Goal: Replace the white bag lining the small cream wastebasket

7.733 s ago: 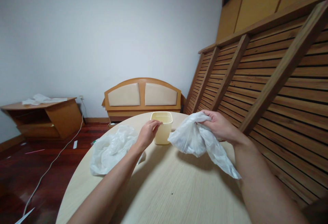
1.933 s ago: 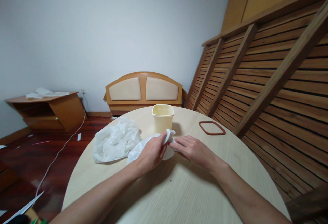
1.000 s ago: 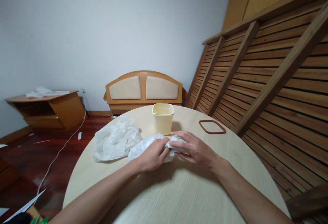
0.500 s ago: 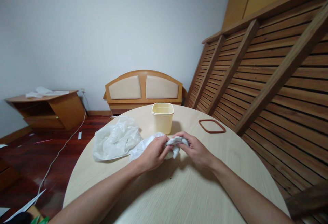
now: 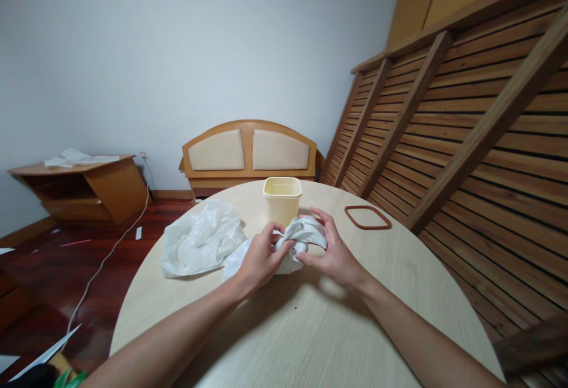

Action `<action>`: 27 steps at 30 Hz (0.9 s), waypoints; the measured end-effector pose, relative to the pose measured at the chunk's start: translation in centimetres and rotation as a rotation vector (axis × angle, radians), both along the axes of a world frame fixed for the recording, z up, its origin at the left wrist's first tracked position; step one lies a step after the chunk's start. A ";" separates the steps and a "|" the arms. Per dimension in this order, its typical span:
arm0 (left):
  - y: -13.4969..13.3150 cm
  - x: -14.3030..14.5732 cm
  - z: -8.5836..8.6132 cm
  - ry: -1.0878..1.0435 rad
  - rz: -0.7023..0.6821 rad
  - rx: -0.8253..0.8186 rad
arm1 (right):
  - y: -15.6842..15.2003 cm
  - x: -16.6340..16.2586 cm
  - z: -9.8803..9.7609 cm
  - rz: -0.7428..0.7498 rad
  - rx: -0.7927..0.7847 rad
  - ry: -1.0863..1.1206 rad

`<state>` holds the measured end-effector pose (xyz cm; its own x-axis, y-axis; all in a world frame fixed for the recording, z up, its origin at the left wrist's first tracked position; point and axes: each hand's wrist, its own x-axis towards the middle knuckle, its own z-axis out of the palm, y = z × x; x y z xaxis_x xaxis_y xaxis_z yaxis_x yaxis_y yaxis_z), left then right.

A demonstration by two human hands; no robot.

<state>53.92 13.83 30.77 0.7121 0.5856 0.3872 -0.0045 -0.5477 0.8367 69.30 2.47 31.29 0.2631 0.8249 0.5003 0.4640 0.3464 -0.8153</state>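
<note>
Between both hands is a bunched white plastic bag, with a rolled or twisted end showing near the thumbs. My left hand grips it from the left, thumb and fingers closed on it. From the right, my right hand holds the bag with curved fingers over its far side and the thumb underneath. Just beyond them stands an upright pale yellow plastic bin, open at the top. Part of its lower front is hidden by the hands and bag. More white plastic lies on the table behind my left hand.
A crumpled translucent plastic bag lies left on the round wooden table. On the right is a brown rounded-square ring. Wooden slats lean beside the table; a low cabinet stands at the left wall.
The bunched plastic has been turned and opened up somewhat between the hands, rising in front of the bin. My right hand's fingers have spread wider around it. The bin and ring stay put.
</note>
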 end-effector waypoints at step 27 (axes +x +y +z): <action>0.6 -0.2 0.4 -0.033 0.058 0.207 | 0.4 -0.1 -0.5 -0.080 0.010 0.046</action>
